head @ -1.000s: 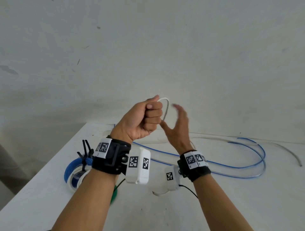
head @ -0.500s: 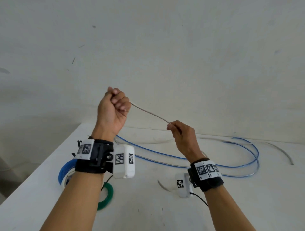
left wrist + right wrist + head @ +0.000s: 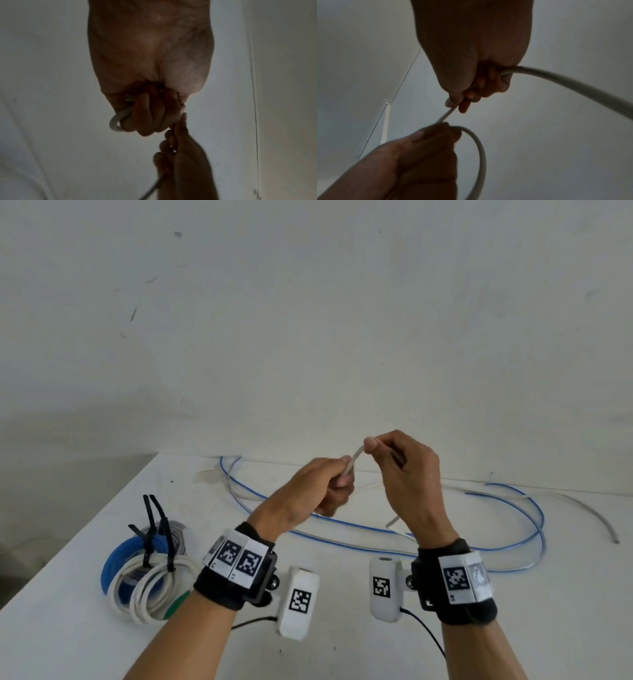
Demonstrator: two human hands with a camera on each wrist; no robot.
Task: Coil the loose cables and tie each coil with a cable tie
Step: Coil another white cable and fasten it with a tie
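Just above the middle of the head frame, both hands are raised over a white table (image 3: 85,642) and hold one thin white cable (image 3: 353,461). Its sheath is smooth, round and off-white. The left hand (image 3: 308,491) is clenched around it in a fist; the left wrist view shows a small loop of the cable (image 3: 118,121) curling out beside the curled fingers. The right hand (image 3: 407,484) pinches the same cable between thumb and forefinger, and only a short straight stretch runs between the two hands. In the right wrist view the cable (image 3: 573,82) leaves the back of the right hand and sweeps off toward the right edge, while another loop bends around the left fist at the lower middle.

Behind the hands, across the middle right of the head frame, one loose blue cable (image 3: 534,508) lies on the table in long open curves, with pale strands beside it whose count I cannot tell. At lower left sits a pile of finished coils (image 3: 147,573), blue and white, bound by black cable ties (image 3: 154,529); at least two ties stick up. A bit of a green ring (image 3: 176,604) peeks out beside the left forearm.
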